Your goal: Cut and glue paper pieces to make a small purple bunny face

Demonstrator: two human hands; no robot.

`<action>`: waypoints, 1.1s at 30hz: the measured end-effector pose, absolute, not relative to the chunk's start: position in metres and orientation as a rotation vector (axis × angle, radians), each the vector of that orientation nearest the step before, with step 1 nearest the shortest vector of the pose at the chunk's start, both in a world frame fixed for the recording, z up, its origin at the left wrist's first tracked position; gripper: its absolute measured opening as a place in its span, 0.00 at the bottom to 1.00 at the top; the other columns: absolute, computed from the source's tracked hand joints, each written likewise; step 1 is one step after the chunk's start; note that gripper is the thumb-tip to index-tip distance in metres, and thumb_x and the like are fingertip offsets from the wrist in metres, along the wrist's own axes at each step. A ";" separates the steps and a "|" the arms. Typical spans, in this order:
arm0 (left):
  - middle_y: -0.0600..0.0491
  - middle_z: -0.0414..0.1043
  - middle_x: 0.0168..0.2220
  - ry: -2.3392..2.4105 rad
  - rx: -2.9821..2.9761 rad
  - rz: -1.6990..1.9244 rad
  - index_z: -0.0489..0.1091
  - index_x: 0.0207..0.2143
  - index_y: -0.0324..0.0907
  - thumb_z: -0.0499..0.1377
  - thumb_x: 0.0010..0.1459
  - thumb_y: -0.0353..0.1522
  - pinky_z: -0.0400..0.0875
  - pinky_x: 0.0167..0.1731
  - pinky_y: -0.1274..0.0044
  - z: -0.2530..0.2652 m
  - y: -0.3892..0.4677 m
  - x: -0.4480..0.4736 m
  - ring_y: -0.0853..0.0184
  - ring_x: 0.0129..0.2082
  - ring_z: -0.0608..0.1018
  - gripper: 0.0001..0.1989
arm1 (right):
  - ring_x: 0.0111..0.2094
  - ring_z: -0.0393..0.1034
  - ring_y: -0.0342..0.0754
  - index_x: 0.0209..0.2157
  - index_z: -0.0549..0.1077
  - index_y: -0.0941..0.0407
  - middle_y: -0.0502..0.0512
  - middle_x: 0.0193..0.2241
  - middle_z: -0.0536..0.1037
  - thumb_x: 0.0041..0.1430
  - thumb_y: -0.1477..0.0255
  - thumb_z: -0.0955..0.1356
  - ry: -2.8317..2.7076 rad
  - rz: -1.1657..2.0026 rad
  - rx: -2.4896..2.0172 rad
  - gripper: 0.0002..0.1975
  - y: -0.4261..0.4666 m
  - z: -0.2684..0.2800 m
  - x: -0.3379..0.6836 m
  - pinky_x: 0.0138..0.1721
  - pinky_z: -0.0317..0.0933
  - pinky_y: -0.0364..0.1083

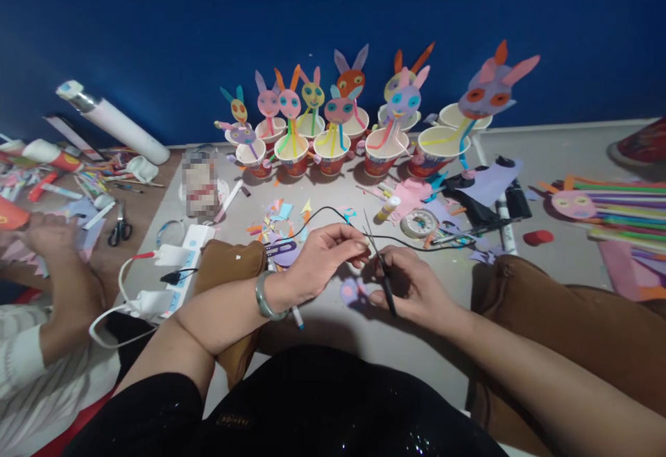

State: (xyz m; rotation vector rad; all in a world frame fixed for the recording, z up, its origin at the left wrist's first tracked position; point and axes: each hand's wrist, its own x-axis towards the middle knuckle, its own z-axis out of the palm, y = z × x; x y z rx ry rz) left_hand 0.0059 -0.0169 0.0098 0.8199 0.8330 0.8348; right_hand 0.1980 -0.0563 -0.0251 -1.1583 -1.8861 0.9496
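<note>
My right hand (416, 287) grips a pair of black-handled scissors (386, 278), blades pointing up and away from me. Close by on the left, my left hand (330, 256) has thumb and fingers pinched together beside the blades. Whatever sits in that pinch is too small to make out. Under both hands lies a small purple paper piece (349, 292) with pink on it. A purple paper shape (285, 252) rests just left of my left hand. Paper scraps (284, 214) are scattered beyond the hands.
Paper cups (331, 155) with paper rabbit heads on coloured strips line the wall. A glue stick (388, 209), a tape roll (419, 222) and a black cable (400, 240) lie ahead. Brown cushions (562, 325) flank me, a power strip (190, 263) sits left. Another person's hand (49, 235) works far left.
</note>
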 end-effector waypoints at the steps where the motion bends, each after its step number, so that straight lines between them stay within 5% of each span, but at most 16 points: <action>1: 0.56 0.74 0.26 0.837 0.809 0.842 0.71 0.29 0.39 0.71 0.47 0.39 0.71 0.29 0.80 0.010 -0.017 0.006 0.75 0.25 0.75 0.16 | 0.31 0.65 0.49 0.28 0.63 0.52 0.52 0.28 0.74 0.55 0.50 0.73 -1.908 0.910 -1.182 0.23 -0.056 -0.026 0.198 0.38 0.58 0.50; 33: 0.56 0.75 0.25 0.850 0.767 0.835 0.70 0.29 0.39 0.72 0.45 0.38 0.71 0.27 0.81 0.011 -0.017 0.008 0.74 0.25 0.76 0.16 | 0.24 0.59 0.45 0.25 0.58 0.52 0.45 0.21 0.66 0.56 0.52 0.74 -1.894 0.743 -1.199 0.26 -0.055 -0.037 0.195 0.33 0.51 0.48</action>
